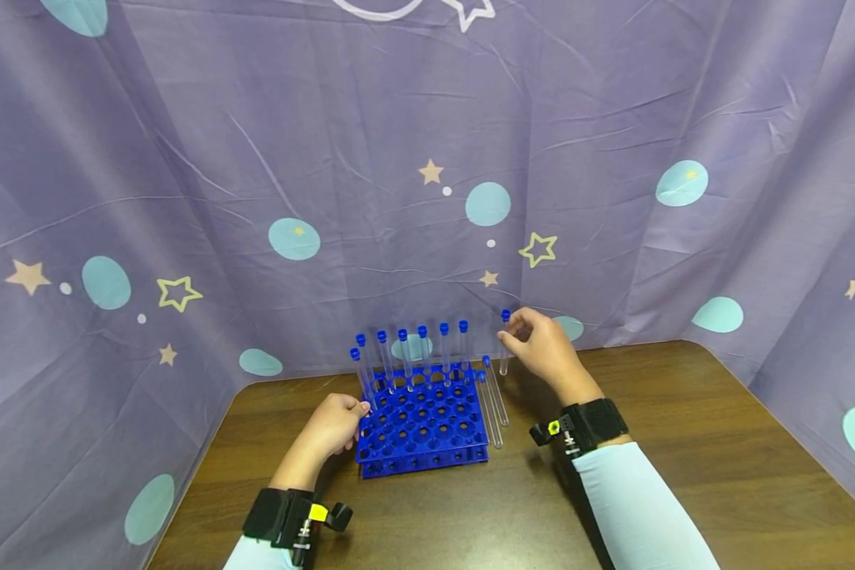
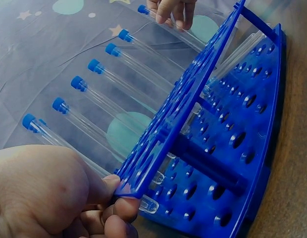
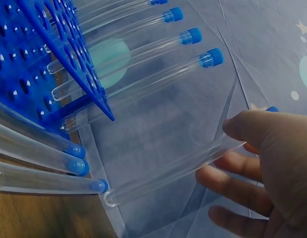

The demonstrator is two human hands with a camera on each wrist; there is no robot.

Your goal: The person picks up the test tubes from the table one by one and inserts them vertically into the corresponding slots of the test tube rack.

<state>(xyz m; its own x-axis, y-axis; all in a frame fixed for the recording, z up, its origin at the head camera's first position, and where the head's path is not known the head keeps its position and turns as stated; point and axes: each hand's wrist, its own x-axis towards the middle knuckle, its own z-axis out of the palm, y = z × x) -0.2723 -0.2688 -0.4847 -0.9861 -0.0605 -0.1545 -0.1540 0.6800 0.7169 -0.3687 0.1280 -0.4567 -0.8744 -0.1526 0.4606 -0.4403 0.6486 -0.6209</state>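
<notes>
A blue test tube rack [image 1: 423, 454] stands on the table, with a row of clear, blue-capped test tubes [image 2: 128, 84] upright along its back. At its left side my left hand [image 1: 331, 423] pinches the corner of the upper tier; in the left wrist view the thumb [image 2: 101, 188] lies on top and fingers are beneath. To the right of the rack, my right hand [image 1: 545, 348] holds another capped test tube [image 3: 158, 181] between thumb and fingers near its cap. That tube hangs roughly upright, its rounded bottom low over the table's back, apart from the rack.
Loose capped test tubes [image 1: 495, 396] lie side by side on the wooden table [image 1: 427, 522], close along the rack's right side. Behind the table's back edge hangs a purple curtain [image 1: 399, 119] with stars and teal spots.
</notes>
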